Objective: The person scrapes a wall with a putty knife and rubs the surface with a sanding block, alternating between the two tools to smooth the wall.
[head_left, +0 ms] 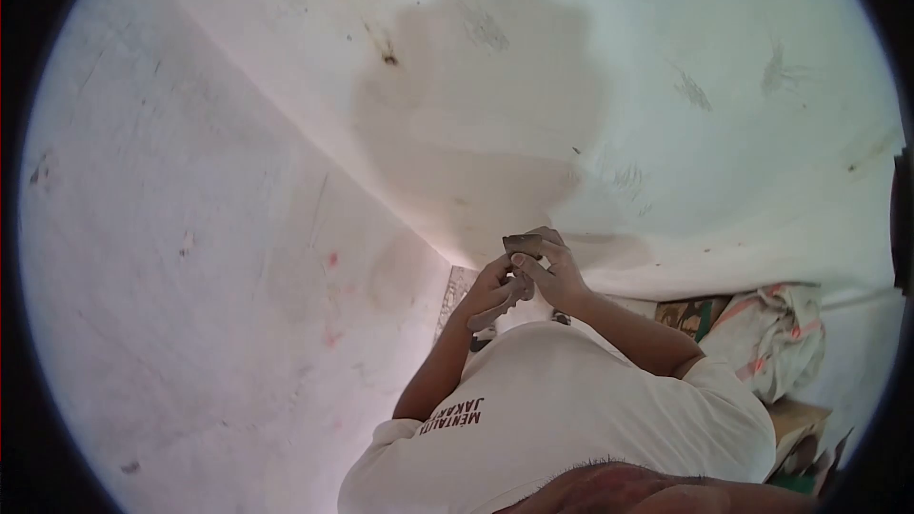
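Close in front of my body, both hands meet around a small dark grey flat piece [521, 247], which looks like a folded bit of sandpaper. My right hand [562, 278] pinches it, thumb on the near side and fingers behind. Fingers of my left hand [486, 291] are closed at its lower left edge. A paler grey, dusty strip with an uneven edge [495, 312] shows below, beside the left palm; I cannot tell whether it is a second piece. The fingertips partly hide what is held.
A scuffed white wall [705, 162] rises ahead, meeting another white wall [219, 228] in a corner on the left. At the right lie a crumpled pale sack with red stripes [776, 338] and a cardboard box [798, 419]. Speckled floor [455, 287] shows beside the hands.
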### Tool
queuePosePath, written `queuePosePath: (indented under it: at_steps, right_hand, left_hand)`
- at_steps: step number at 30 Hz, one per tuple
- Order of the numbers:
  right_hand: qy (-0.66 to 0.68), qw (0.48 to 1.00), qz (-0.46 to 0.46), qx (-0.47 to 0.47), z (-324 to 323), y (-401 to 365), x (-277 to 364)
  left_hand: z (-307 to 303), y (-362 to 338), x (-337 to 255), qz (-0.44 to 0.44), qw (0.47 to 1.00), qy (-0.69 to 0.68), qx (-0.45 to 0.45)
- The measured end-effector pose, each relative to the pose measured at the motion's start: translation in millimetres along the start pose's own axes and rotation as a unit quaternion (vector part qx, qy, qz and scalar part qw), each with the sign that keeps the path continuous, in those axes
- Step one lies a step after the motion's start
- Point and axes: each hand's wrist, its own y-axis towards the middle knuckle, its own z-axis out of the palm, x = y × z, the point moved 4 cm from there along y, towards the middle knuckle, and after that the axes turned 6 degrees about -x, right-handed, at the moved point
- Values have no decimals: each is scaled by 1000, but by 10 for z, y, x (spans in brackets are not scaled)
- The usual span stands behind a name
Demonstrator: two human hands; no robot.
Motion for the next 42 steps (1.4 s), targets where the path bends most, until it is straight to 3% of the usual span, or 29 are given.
queuePosePath:
  at_steps: [1, 2, 4, 7, 8, 11, 14, 18, 23, 26, 29, 32, 35, 39, 42]
  right_hand:
    - [11, 1000, 8, 19, -17, -33, -47]
    - [78, 995, 58, 3, -45, -86, -100]
    - [203, 966, 160, -29, -110, -264, -203]
    - [176, 973, 136, 62, -329, -527, -356]
    - [103, 986, 52, 117, -416, -557, -322]
    - [64, 978, 0, 198, -547, -594, -107]
    - [93, 971, 15, 221, -616, -611, -71]
    - [154, 964, 94, 195, -704, -731, -286]
    - [219, 945, 146, 194, -830, -785, -362]
    - [258, 937, 165, 166, -984, -827, -474]
    - [274, 939, 157, 137, -1199, -786, -490]
    - [275, 939, 167, 121, -1480, -748, -489]
    - [255, 948, 159, 101, -1733, -798, -703]
    - [317, 923, 205, 79, -1868, -852, -757]
    - [285, 934, 206, 64, -1900, -1007, -973]
  left_hand:
    - [72, 10, -34, 12, 1000, 7, 13]
    - [146, -9, -34, -47, 998, 35, -12]
    - [282, -22, 15, -26, 995, 8, -93]
    - [369, -58, 180, -23, 982, -32, -184]
    - [389, -73, 238, -26, 977, -45, -209]
    - [603, -37, 248, 41, 949, -26, -313]
    - [854, 1, 222, 21, 926, -29, -377]
    - [1036, 100, 435, 99, 905, -9, -414]
    - [1234, 52, 217, 111, 904, 41, -410]
    - [1183, 124, 277, 169, 888, 130, -407]
    - [1090, 181, 293, 180, 911, 114, -355]
    - [991, 232, 208, 171, 937, -58, -299]
    - [925, 235, 36, 92, 947, -162, -263]
    - [892, 240, -105, 105, 944, -146, -276]
    - [901, 194, -102, 34, 954, -131, -267]
